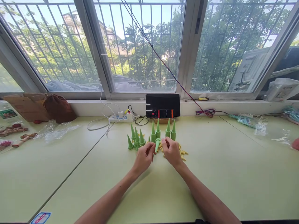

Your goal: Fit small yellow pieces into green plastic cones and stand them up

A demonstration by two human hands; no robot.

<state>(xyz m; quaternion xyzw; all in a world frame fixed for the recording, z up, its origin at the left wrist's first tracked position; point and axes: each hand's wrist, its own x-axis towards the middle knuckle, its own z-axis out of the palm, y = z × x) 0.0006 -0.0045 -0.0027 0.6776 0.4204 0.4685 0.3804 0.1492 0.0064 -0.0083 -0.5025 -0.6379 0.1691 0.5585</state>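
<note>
My left hand (pixel 144 157) and my right hand (pixel 171 151) meet over the pale green table (pixel 210 174), fingers pinched round one green cone (pixel 157 145) that tilts between them. Behind my hands stand several more green cones: one cluster (pixel 135 140) to the left and a row (pixel 163 130) upright in the middle. Small yellow pieces (pixel 182 152) lie scattered on the table beside my right hand, partly hidden by it.
A black phone (pixel 163 105) leans against the window sill behind the cones, next to a white power strip (pixel 121 117) with cables. A brown pouch (pixel 59 109), cardboard and wooden toys (pixel 23 138) lie far left. Plastic bags (pixel 268 127) sit far right.
</note>
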